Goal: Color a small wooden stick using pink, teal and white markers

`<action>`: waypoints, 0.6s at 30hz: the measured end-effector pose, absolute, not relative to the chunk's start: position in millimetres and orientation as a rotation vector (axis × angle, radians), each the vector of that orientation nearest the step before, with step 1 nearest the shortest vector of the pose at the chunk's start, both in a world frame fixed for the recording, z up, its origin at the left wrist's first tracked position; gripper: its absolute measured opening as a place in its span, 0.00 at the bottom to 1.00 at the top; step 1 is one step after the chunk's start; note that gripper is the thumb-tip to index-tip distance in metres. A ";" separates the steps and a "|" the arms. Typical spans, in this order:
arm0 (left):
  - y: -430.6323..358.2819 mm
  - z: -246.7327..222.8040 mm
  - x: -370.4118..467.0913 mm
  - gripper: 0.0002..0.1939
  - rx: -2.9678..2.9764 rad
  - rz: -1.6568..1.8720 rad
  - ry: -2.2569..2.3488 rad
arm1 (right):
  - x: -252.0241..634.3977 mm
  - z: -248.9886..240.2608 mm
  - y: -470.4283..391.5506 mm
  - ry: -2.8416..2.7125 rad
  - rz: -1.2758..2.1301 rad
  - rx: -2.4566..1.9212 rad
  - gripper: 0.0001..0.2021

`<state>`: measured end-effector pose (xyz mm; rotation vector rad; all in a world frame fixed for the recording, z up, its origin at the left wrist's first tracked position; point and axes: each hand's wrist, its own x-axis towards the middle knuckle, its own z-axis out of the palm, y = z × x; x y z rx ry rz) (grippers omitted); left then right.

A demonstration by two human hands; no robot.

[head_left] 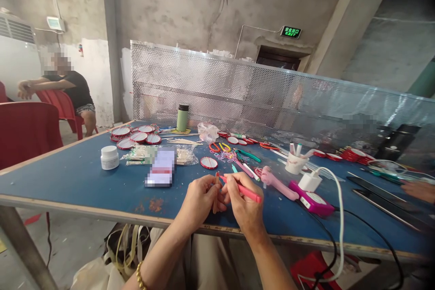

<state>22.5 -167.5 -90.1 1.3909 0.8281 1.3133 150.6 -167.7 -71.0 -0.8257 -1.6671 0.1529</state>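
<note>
Between the fingers of my left hand (200,197) is a thin wooden stick (215,195), held upright near the table's front edge. My right hand (246,204) grips a pink-red marker (248,191), its tip at the top end of the stick, where a red patch shows. Just beyond my hands lies a small round red-rimmed disc (208,162). Further right are a capless-looking teal pen piece (234,169), a pink marker (245,170) and a pink handheld fan (277,183).
On the blue table (84,190) stand a white jar (109,157), a phone (161,167), a green bottle (182,118) and a paper cup of pens (294,162). A purple power block (314,201) trails cables. Pliers (249,156) lie behind. A person (73,84) sits at left; another's hand (419,190) shows right.
</note>
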 end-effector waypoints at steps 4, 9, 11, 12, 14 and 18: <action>-168.9 -88.7 23.1 0.15 1.405 1.327 0.850 | 150.5 -69.8 -169.1 -1.704 0.115 -0.817 0.13; -170.1 -86.6 23.4 0.15 1.436 1.341 0.879 | 150.4 -69.7 -169.0 -1.730 0.099 -0.823 0.13; -170.2 -86.0 23.2 0.15 1.451 1.344 0.881 | 150.4 -69.7 -168.4 -1.737 0.088 -0.823 0.13; -170.3 -85.8 23.1 0.15 1.460 1.345 0.878 | 150.4 -69.8 -168.0 -1.741 0.083 -0.822 0.13; -170.5 -85.6 23.0 0.15 1.480 1.350 0.879 | 150.7 -70.0 -167.5 -1.744 0.080 -0.821 0.12; -170.3 -86.2 23.2 0.14 1.494 1.352 0.888 | 150.9 -70.1 -167.5 -1.744 0.082 -0.824 0.13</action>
